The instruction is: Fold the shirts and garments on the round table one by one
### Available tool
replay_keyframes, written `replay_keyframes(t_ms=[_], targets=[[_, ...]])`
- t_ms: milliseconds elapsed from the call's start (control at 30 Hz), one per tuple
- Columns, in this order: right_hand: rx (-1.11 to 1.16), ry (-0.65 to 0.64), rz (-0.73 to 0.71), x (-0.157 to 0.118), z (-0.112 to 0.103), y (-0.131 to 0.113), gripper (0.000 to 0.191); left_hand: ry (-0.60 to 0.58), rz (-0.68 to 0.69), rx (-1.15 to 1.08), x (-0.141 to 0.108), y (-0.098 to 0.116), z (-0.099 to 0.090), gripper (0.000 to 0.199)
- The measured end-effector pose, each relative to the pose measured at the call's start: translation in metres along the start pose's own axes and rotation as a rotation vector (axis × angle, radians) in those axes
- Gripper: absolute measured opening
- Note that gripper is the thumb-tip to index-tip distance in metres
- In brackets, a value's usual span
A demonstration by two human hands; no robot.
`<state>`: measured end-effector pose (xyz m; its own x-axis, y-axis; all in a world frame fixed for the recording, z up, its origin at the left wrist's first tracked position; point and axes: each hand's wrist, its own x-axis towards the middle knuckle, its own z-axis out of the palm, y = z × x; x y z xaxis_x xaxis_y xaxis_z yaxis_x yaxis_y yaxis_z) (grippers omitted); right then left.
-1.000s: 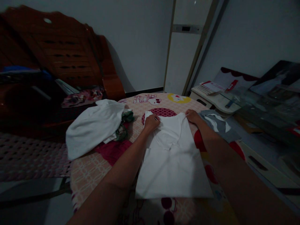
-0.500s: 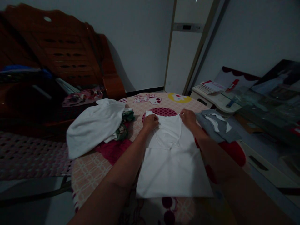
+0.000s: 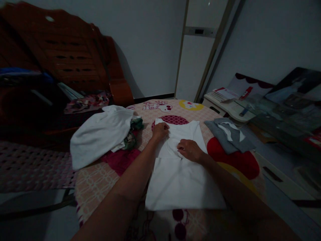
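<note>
A white sleeveless top lies flat on the table before me, its lower part folded up over the middle. At its far left edge, near the shoulder, my left hand is closed with the cloth pinched between the fingers. My right hand rests over the middle of the top, just above the fold line. Its fingers are curled at the loose inner neckline and seem to grip the cloth there. The far right shoulder of the top lies free.
A round table has a patterned cloth. On its left sits a heap with a white garment and a magenta cloth; on its right, a folded grey garment. Beyond stand a wooden chair and a glass-topped cabinet.
My right hand has let go of the far right shoulder and moved inward and nearer, to the middle of the top. The left hand stays at the left edge.
</note>
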<state>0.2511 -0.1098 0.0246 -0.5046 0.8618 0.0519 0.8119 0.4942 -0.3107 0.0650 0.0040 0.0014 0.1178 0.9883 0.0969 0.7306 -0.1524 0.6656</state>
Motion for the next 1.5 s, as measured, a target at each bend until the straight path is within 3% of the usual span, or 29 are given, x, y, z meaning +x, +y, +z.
replay_keyframes(t_ms=[167, 267, 633, 767, 833, 900, 1000, 1200, 1300, 1500], targets=[[0.474, 0.020, -0.082, -0.006, -0.009, 0.015, 0.008, -0.010, 0.000, 0.000, -0.001, 0.003, -0.001, 0.029], [0.634, -0.013, -0.148, -0.010, -0.008, 0.023, 0.009, -0.020, -0.001, 0.009, -0.001, 0.005, -0.002, 0.029], [0.658, -0.091, -0.136, -0.009, -0.005, 0.019, 0.009, 0.040, 0.009, 0.123, -0.007, 0.008, -0.002, 0.025], [0.683, -0.030, -0.135, -0.011, -0.004, 0.015, 0.013, 0.161, 0.122, 0.124, -0.010, 0.018, -0.007, 0.031], [0.703, -0.030, -0.128, -0.011, -0.001, 0.014, 0.014, 0.122, 0.211, 0.074, -0.011, 0.023, -0.007, 0.031], [0.712, -0.068, -0.119, -0.010, 0.001, 0.013, 0.012, -0.021, 0.277, 0.035, -0.011, 0.025, -0.004, 0.026], [0.731, -0.113, -0.081, -0.008, 0.002, 0.011, 0.011, -0.159, 0.265, 0.052, -0.010, 0.023, 0.003, 0.023], [0.928, -0.043, 0.172, -0.006, 0.005, 0.017, 0.020, -0.144, 0.210, 0.022, -0.008, 0.016, 0.004, 0.025], [0.983, -0.082, 0.218, -0.005, 0.006, 0.022, 0.022, -0.153, 0.211, 0.036, -0.007, 0.016, 0.003, 0.024], [1.015, 0.015, 0.292, -0.008, 0.003, 0.017, 0.030, -0.147, 0.237, 0.058, -0.006, 0.012, 0.005, 0.026]])
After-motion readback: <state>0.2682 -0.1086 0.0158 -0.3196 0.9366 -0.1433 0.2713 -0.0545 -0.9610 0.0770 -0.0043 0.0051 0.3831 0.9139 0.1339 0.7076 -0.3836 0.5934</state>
